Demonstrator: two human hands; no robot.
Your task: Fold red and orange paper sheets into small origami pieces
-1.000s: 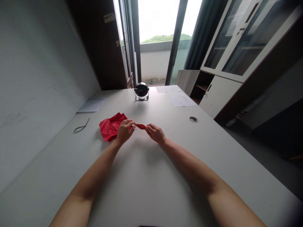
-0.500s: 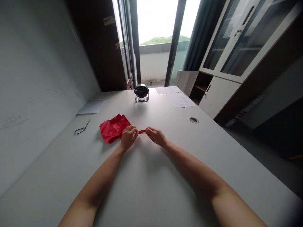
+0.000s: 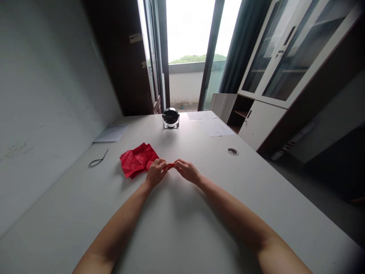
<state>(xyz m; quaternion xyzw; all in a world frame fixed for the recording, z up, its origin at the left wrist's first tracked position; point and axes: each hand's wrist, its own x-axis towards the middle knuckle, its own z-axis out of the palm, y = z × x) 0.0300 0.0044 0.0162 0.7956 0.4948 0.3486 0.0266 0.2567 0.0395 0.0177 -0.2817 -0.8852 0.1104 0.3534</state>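
My left hand (image 3: 156, 172) is closed, its fingertips pinching one end of a narrow, folded-looking strip of red paper (image 3: 170, 165). The other end is gripped in the fingertips of my right hand (image 3: 186, 170). Only a short piece shows between the two hands; the fingers cover the rest. Creased red paper (image 3: 135, 160) lies spread on the white table (image 3: 182, 220), just left of my left hand. Whether it joins the strip behind the fingers cannot be made out.
A black loop of cable tie (image 3: 96, 163) lies at the left. A round dark device on a metal stand (image 3: 170, 118) stands at the back. Paper sheets lie at back left (image 3: 110, 134) and back right (image 3: 218, 127). A round cable hole (image 3: 232, 151) is at the right.
My hands have drawn slightly closer together, so less of the red strip shows between them. The whole scene sits a little lower in view. The spread red paper stays beside my left hand.
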